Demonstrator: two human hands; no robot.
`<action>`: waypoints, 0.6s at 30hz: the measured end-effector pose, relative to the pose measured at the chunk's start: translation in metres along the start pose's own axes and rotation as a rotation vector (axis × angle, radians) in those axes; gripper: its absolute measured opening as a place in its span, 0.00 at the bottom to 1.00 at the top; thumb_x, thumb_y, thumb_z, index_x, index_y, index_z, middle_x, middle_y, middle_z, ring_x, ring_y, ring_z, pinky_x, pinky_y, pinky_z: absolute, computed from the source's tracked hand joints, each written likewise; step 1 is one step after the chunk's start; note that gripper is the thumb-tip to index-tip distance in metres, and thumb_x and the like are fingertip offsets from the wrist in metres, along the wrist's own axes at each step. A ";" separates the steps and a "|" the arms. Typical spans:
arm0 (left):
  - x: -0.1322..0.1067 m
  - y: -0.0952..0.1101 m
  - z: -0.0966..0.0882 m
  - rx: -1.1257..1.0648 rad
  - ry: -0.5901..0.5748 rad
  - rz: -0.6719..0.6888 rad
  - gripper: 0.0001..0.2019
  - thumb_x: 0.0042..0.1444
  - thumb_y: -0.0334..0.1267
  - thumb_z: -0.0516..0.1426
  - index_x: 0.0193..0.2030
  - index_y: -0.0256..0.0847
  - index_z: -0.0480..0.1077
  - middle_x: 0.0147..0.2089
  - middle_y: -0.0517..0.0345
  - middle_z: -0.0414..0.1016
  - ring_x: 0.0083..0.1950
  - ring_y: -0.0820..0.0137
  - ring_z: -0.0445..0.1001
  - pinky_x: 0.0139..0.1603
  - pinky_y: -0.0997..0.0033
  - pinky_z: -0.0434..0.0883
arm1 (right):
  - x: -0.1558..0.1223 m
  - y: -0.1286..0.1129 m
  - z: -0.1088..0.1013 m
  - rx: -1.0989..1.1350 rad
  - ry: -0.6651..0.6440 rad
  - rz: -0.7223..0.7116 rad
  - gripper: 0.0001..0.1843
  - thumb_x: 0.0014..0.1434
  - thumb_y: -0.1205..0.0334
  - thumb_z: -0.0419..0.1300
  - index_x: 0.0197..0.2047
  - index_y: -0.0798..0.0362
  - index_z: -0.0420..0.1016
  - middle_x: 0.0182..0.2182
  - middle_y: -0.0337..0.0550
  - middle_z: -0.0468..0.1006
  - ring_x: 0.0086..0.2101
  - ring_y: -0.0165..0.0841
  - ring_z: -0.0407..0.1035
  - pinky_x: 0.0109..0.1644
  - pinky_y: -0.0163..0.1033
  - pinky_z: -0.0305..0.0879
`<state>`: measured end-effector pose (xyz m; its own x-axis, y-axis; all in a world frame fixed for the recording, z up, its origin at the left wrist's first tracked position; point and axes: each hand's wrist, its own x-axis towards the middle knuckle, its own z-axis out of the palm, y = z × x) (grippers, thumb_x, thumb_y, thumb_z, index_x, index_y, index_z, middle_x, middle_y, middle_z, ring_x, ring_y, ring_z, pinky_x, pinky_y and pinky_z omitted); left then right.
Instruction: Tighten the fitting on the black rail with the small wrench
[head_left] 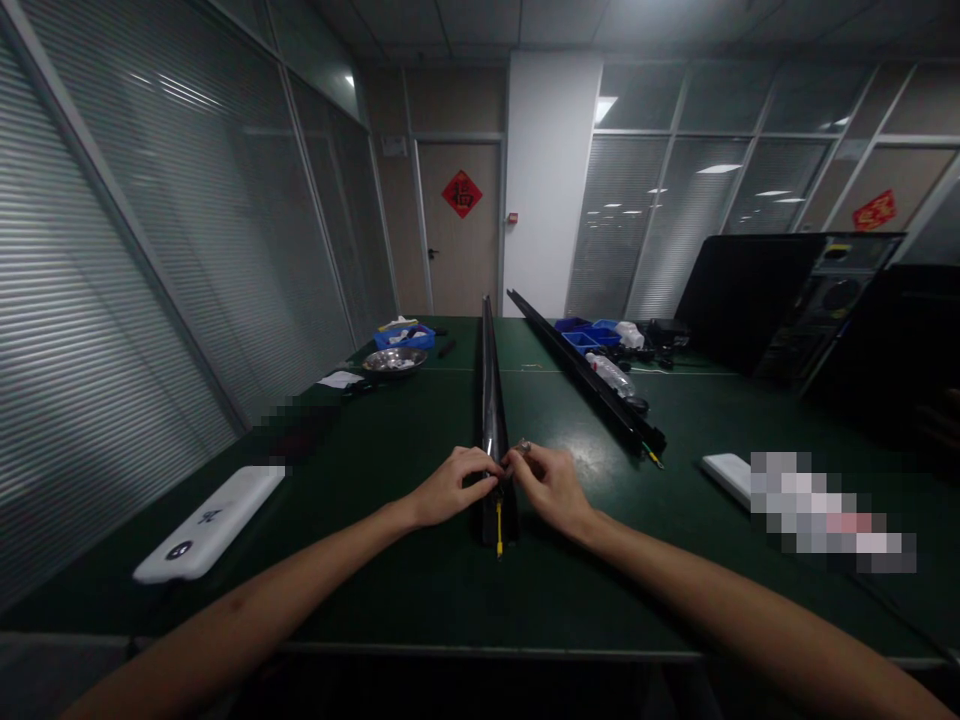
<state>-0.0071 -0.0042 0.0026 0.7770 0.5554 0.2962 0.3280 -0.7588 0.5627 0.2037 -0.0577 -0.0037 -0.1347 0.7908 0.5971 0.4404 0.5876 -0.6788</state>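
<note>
A long black channel-shaped rail (491, 390) lies lengthwise on the green table, pointing away from me. My left hand (454, 487) rests at its near end, the thumb and fingers pinched together over the rail. From the other side my right hand (551, 485) meets it, fingers curled around a small metallic piece (523, 446) too small to name. What lies between the fingertips is mostly hidden. Just below them a short yellow wire (499, 530) with a metal end sticks out of the rail.
A second black rail (592, 385) lies at an angle to the right, beside a clear plastic bottle (611, 375) and blue bins (592, 335). At the far left are a metal bowl (394, 362) and a blue bag (405, 338). A white device (214, 525) lies left.
</note>
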 end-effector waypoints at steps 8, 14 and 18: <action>0.000 0.003 0.000 0.003 0.002 0.005 0.10 0.69 0.40 0.54 0.48 0.42 0.75 0.51 0.54 0.79 0.57 0.62 0.72 0.63 0.60 0.59 | -0.001 -0.001 0.002 -0.028 0.016 -0.009 0.19 0.70 0.57 0.53 0.30 0.55 0.75 0.23 0.39 0.74 0.21 0.28 0.65 0.26 0.34 0.58; 0.000 0.001 0.000 0.022 -0.013 0.005 0.10 0.69 0.38 0.54 0.50 0.43 0.75 0.52 0.55 0.78 0.57 0.62 0.72 0.63 0.60 0.58 | -0.003 0.000 0.003 -0.060 0.033 -0.013 0.17 0.69 0.58 0.54 0.30 0.55 0.74 0.21 0.37 0.72 0.21 0.28 0.64 0.26 0.34 0.57; 0.000 -0.001 0.000 0.024 -0.017 0.003 0.10 0.69 0.39 0.53 0.50 0.42 0.75 0.52 0.55 0.78 0.57 0.62 0.72 0.63 0.59 0.58 | -0.003 -0.002 0.003 -0.069 0.037 -0.002 0.17 0.69 0.58 0.54 0.29 0.54 0.74 0.21 0.38 0.72 0.21 0.29 0.65 0.26 0.33 0.58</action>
<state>-0.0071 -0.0030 0.0016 0.7872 0.5472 0.2844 0.3381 -0.7686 0.5431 0.2010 -0.0609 -0.0056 -0.1033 0.7817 0.6151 0.5003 0.5753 -0.6471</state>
